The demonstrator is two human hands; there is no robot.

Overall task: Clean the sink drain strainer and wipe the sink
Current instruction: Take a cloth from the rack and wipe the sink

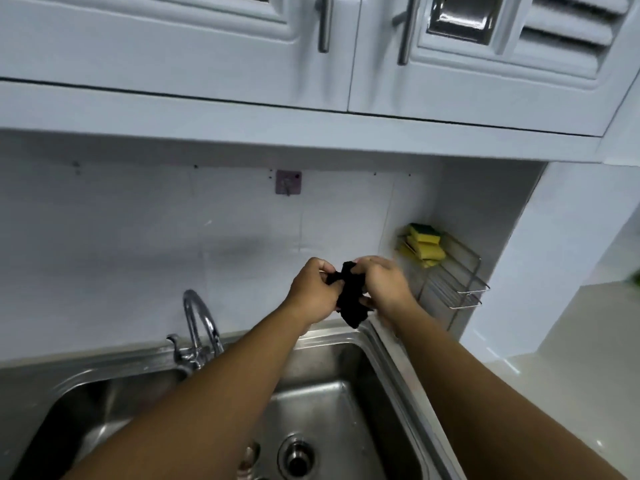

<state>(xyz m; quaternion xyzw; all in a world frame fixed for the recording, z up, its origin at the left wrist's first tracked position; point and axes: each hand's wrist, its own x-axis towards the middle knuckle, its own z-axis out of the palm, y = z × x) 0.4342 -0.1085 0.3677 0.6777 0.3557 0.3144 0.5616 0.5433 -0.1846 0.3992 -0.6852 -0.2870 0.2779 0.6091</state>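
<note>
Up above the far right corner of the steel sink [346,386], both the left hand [313,294] and the right hand [386,287] have fingers curled tight on a crumpled black cloth [350,298], bunched and hanging between them.

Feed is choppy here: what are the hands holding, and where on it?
A bunched black cloth, held above the sink: left hand pinches its upper left end, right hand grips its upper right side.

Head-worn wide view, facing forward and down, close over sink [332,393]
</note>
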